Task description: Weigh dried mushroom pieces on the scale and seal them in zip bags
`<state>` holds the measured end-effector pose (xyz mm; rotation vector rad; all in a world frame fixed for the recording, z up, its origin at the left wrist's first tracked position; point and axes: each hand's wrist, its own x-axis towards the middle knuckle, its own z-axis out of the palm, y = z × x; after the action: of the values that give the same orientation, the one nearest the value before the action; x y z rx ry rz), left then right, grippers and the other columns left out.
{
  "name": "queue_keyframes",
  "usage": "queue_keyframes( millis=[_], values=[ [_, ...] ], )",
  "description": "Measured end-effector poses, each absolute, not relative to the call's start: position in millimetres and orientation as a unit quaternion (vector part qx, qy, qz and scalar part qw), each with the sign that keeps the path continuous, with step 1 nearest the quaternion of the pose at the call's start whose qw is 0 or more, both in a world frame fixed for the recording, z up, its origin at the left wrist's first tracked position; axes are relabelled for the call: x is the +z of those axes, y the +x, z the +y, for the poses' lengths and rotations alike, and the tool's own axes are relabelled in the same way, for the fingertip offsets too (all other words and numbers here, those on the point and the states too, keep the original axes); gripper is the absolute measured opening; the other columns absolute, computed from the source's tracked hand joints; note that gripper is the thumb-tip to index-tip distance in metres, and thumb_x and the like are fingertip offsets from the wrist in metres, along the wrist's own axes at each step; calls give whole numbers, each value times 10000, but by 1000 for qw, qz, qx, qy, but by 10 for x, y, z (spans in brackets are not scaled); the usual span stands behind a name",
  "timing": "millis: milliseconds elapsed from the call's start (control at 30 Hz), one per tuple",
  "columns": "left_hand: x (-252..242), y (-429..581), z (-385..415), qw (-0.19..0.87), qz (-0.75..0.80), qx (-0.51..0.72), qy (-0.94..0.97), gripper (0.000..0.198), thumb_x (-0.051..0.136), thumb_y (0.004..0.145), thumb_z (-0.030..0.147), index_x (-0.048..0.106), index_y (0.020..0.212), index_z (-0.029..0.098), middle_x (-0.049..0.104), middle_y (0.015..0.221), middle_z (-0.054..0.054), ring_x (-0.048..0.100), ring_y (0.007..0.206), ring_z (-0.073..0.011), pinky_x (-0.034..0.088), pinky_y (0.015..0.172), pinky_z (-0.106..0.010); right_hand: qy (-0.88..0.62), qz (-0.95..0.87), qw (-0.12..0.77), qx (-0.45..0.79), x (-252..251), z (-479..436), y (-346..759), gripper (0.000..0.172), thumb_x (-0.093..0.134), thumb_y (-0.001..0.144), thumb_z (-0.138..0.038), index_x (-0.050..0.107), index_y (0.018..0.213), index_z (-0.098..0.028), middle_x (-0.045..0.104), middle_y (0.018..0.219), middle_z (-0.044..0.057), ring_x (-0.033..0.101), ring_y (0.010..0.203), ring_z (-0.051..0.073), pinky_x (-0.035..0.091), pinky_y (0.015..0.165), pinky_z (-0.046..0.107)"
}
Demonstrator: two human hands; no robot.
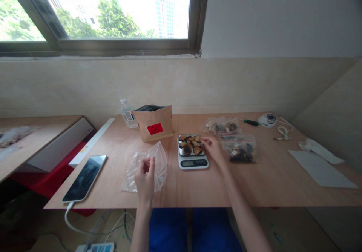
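Note:
My right hand (213, 148) reaches in from the right, thumb and fingertips pinched at the edge of a dried brown slice (197, 139) on the scale. Several such dark-rimmed slices lie on the mirrored plate of the white kitchen scale (183, 165); its display is too small to read. My left hand (145, 167) is closed, fingers curled against the thumb, over a crumpled clear zip bag (161, 169). Whether it grips the bag or something small, I cannot make out. Behind the bag stands an open brown kraft pouch (155, 118) with a red label.
A phone (85, 178) on a cable lies left, a water bottle (128, 114) beside the pouch. Right of the scale are filled zip bags (241, 148), a green-handled screwdriver (251, 122), a white dome camera (267, 120), a white sheet (322, 169) and a white cloth (321, 150).

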<state>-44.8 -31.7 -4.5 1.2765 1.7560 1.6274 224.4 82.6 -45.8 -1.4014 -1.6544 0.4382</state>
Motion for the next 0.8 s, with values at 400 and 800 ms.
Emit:
queue_keyframes(
  millis=[400, 800],
  values=[
    [-44, -447, -307, 211, 638, 578, 463, 245, 543, 810, 424, 551, 770, 183, 518, 612, 38, 487, 568, -115, 372, 550, -220, -564, -719, 385, 129, -797, 891, 2493, 237, 470, 813, -224, 638, 971, -169, 651, 997, 103, 571, 970, 227, 426, 885, 393],
    [-40, -433, -320, 212, 639, 575, 465, 262, 536, 806, 439, 552, 756, 182, 517, 604, 33, 497, 555, -118, 390, 542, -226, -598, -690, 384, 135, -795, 831, 2526, 187, 492, 813, -266, 647, 837, -166, 654, 851, 80, 609, 803, 205, 468, 748, 343]
  ],
)
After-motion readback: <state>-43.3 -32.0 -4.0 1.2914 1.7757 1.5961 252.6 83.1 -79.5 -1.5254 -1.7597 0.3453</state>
